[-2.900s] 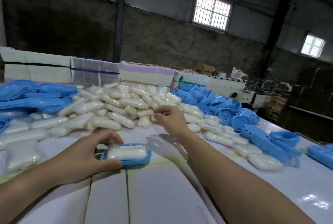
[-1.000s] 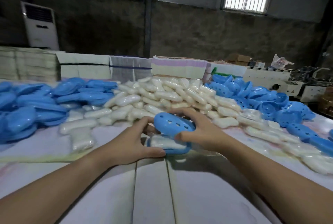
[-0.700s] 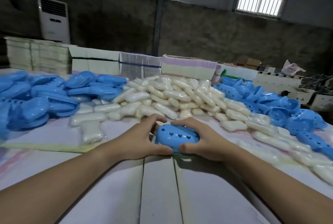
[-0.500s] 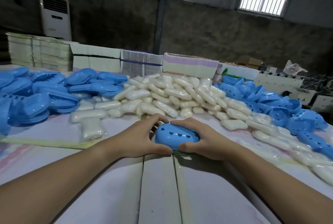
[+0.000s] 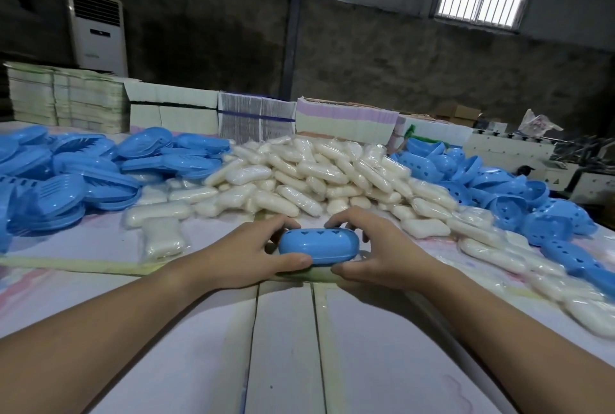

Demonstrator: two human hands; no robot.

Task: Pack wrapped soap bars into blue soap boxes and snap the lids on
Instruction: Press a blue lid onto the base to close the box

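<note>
A closed blue soap box (image 5: pixel 318 246) with small heart-shaped holes in its lid sits on the white table (image 5: pixel 286 347), held from both sides. My left hand (image 5: pixel 246 255) grips its left end, thumb in front and fingers behind. At the other end my right hand (image 5: pixel 379 252) grips the box the same way. The soap inside is hidden. Behind my hands lies a big heap of wrapped white soap bars (image 5: pixel 309 174).
Blue box bases (image 5: pixel 83 174) are piled at the left, blue perforated lids (image 5: pixel 506 194) at the right. Loose soap bars (image 5: pixel 499 247) trail along the right side. Stacks of flat cartons (image 5: pixel 253 117) line the table's far edge. A white air conditioner (image 5: pixel 96 30) stands at the back wall.
The lid, held tilted above the soap-filled base a second ago, now sits flat on it. Both hands have closed in round the box's ends and hold it level.
</note>
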